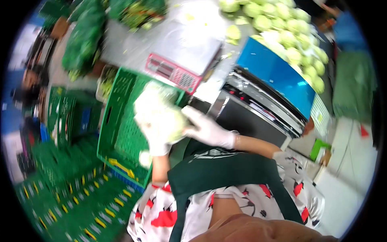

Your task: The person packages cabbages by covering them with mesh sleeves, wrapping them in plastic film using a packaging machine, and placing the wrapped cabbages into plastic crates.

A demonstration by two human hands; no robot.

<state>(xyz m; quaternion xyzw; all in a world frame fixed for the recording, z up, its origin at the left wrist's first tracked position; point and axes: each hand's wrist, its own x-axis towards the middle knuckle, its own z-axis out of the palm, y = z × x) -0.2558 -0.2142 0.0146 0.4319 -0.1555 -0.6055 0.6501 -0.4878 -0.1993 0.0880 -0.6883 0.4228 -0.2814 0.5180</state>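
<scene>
A pale green cabbage (173, 123), blurred by motion, is held over a green plastic crate (121, 121). My left hand (155, 139), in a white glove, supports it from the near left side, its fingers partly hidden. At the cabbage's right edge is my right hand (205, 129), also gloved, with thumb and fingers spread apart; I cannot tell how firmly it touches. Just beyond, a whitish shiny bundle (155, 94) looks like cabbage in clear plastic, but blur hides where one ends. Lower in the crate lies a small pale round piece (145, 159).
A red-framed scale (173, 74) stands on the metal table beyond the crate. To the right are a machine with a blue panel (278, 76) and a dark plate (250, 121). Cabbages (286, 38) are heaped behind it. Green crates (72, 193) are stacked at left, near green net sacks (82, 40).
</scene>
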